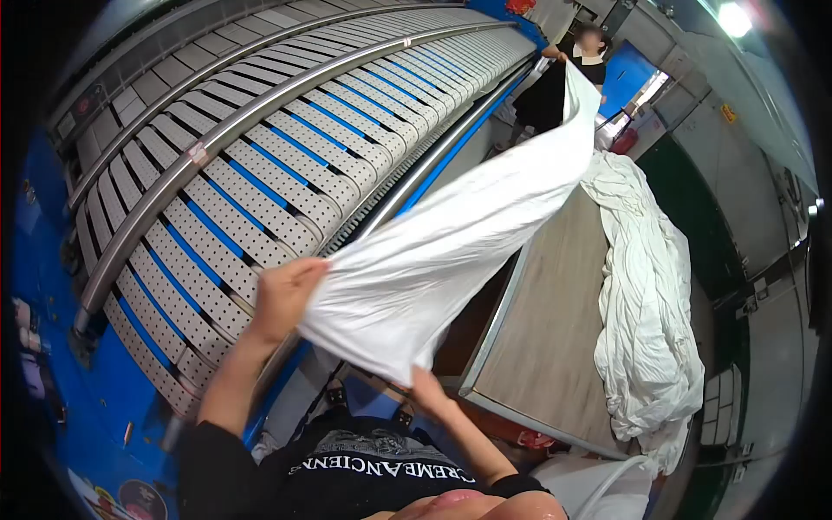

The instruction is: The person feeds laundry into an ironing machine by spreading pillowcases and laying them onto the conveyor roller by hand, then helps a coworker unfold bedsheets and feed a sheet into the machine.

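A long white sheet (468, 221) stretches through the air from my hands to a person (585, 65) at the far end, who holds its other end up. My left hand (290, 295) is closed on one near corner, raised beside the slatted belt of a large machine. Lower down and to the right, my right hand (427, 390) grips the other near corner. Between my hands the near edge hangs slanted, and the cloth shows soft folds along its length.
On the left lies the machine's bed of perforated belts (338, 156) with a metal bar (277, 104) across it. To the right, a wood-topped table (546, 321) carries a heap of crumpled white cloth (646, 321). A white plastic bin (598, 485) stands near its front end.
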